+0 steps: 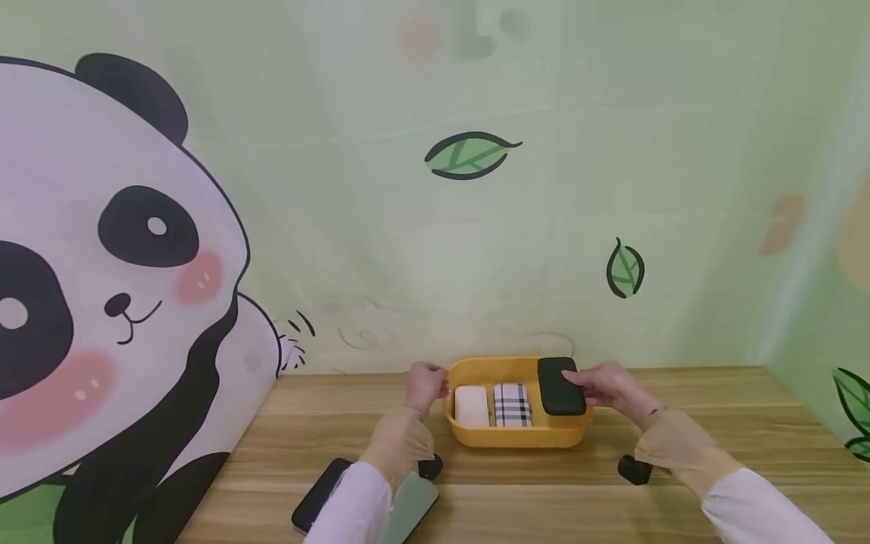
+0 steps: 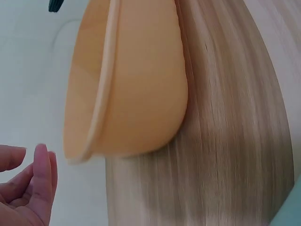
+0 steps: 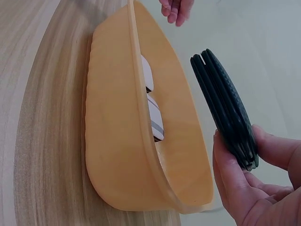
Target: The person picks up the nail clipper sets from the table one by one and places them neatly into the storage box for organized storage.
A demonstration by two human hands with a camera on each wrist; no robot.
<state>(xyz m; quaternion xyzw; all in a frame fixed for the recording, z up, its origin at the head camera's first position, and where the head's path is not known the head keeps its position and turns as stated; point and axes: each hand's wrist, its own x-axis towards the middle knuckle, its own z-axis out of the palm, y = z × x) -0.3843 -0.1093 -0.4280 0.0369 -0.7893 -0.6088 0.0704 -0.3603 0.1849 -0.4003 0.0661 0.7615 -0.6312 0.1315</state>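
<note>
In the head view, a shallow yellow plastic tray [image 1: 476,439] sits on the wooden desk [image 1: 714,423] at the lower centre of the frame, close to the panda-print backdrop [image 1: 122,264]. The right hand [image 1: 608,387] pinches a dark, flat, rounded rectangular case [image 1: 560,385] over the tray's right end. Inside lie a white rounded case [image 1: 471,406] and a plaid-patterned case [image 1: 512,404], side by side. The left hand [image 1: 426,384] hovers at the tray's left rim, fingers loosely curled and holding nothing. Near the bottom edge, a black phone-like slab [image 1: 319,495] and a pale green flat item [image 1: 411,508] lie by the left sleeve.

The left wrist view shows the tray's curved outer wall [image 2: 141,84] filling the upper middle, with relaxed fingertips [image 2: 40,174] at the lower left, apart from the rim.

The right wrist view shows the dark case [image 3: 225,108] edge-on, with a textured surface and stacked layers, gripped at its lower end between thumb and fingers [image 3: 235,183]. It hangs just right of the tray rim [image 3: 141,108], not touching.

The case looks light, fairly stiff and grippy enough to hold, so a pinch across its short end seems sound. The tray's open right section leaves room for it; the wall stands close behind, while the desk is open in front and to the right.
</note>
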